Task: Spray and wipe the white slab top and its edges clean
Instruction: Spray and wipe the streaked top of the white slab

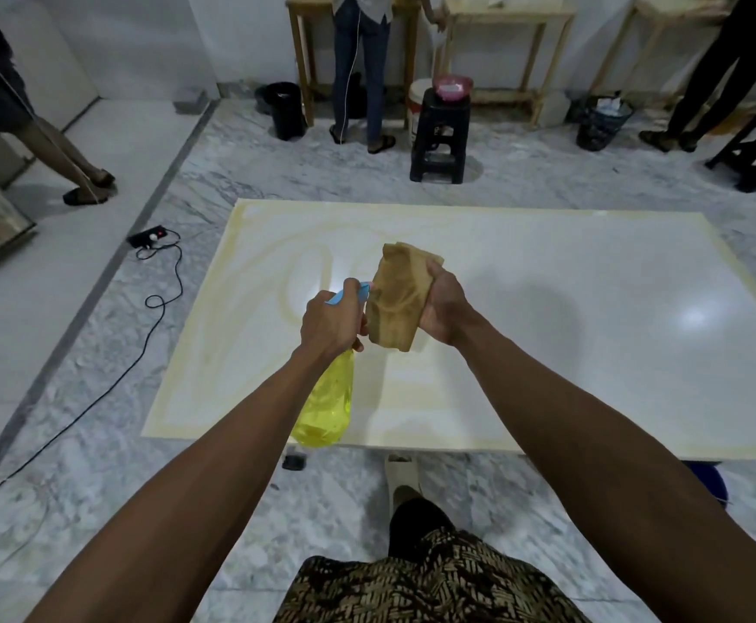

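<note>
The white slab (569,281) lies flat in front of me, with yellowish smears over its left half and along its edges. My left hand (329,323) grips a yellow spray bottle (326,404) with a blue trigger head, held above the slab's near left part. Its nozzle points at a folded brown cloth (396,299), which my right hand (443,303) holds upright just to the right of the nozzle. The cloth looks damp and stained.
A black cable (160,303) and power strip (151,237) lie on the marble floor left of the slab. Behind it stand a black stool (441,137), bins (286,110), wooden tables and three people. My foot (405,481) is near the front edge.
</note>
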Available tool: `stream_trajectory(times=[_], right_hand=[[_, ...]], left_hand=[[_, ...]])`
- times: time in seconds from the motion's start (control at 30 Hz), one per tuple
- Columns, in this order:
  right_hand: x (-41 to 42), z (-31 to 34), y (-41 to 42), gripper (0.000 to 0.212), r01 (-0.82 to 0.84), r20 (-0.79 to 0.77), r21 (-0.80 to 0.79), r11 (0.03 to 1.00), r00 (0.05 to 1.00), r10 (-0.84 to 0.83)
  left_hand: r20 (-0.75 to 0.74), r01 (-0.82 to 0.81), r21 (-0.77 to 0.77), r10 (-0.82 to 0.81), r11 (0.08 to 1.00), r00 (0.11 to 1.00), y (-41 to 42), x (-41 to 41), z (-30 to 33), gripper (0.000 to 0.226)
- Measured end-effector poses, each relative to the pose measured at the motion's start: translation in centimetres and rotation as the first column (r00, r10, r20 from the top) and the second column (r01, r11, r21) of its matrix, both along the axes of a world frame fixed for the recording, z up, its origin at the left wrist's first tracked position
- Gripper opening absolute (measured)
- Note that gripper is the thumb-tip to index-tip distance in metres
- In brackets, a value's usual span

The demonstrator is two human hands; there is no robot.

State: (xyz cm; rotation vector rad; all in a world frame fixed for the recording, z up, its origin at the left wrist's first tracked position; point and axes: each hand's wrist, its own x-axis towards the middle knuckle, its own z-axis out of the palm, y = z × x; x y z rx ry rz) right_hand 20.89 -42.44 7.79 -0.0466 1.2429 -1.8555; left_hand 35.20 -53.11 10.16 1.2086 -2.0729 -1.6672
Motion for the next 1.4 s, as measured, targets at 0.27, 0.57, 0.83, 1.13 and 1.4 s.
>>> stream_trajectory(times=[0.27,0.57,0.83,1.13,1.4], right_hand=[[-5.6,-1.3,-4.9,0.051,-0.011,0.023,0.031,0.999,1.000,0.010],[-15.1,-6.5,-7.4,0.055,-0.048,0.006,0.196,0.979,0.999,0.047],[-26.9,-11.7,-7.8,0.039,0.337,-0.510,0.618,0.710,0.860,0.036],[-40.4,-18.1,-13.6,0.057,0.462,-0.673,0.739,0.491,0.539,0.506],[-33.5,-25.1,-12.3,0.059,0.381,-0.447,0.863,0.332,0.269,0.853]], left_hand=[[0.081,0.002,-0.023,0.000,1.000,0.997,-4.3,-5.6,-0.5,0.055],[0.087,-0.002,0.059,-0.003,0.998,0.996,-9.9,-17.1,-2.6,0.062],[0.009,-0.026,0.114,0.025,0.993,1.000,-12.2,-26.1,-5.1,0.041],[-0.098,-0.162,0.060,0.168,0.985,0.981,-14.8,-31.5,-9.1,0.044],[-0.051,-0.172,0.030,0.173,0.985,0.984,-14.9,-30.1,-12.1,0.053]])
